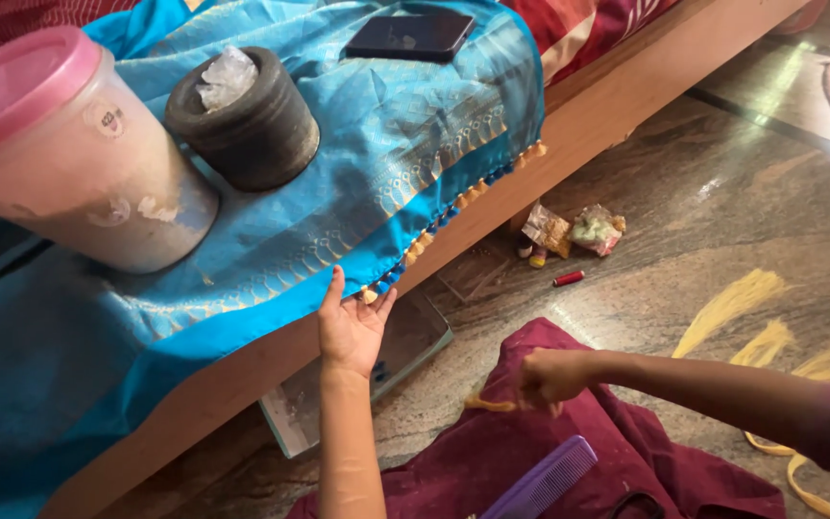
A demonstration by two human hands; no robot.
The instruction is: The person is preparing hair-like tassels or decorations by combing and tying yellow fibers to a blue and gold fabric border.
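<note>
My left hand [350, 327] reaches up to the hanging edge of a blue cloth [357, 183] with a gold pattern. Its fingertips pinch a small tassel on the cloth's blue and yellow fringe [453, 211]. Lower and to the right, my right hand [549, 375] is closed on a short strand of yellow thread [490, 404], held above a maroon garment [530, 452] on my lap. A purple comb [542, 481] lies on that garment below the right hand.
On the cloth stand a pink-lidded plastic jar [69, 154], a dark stone mortar [247, 120] and a black phone [410, 36]. A wooden bed frame [626, 91] runs diagonally. Yellow thread bundles [732, 303], small packets [578, 231], a red spool [569, 278] and a clear tray [405, 346] lie on the stone floor.
</note>
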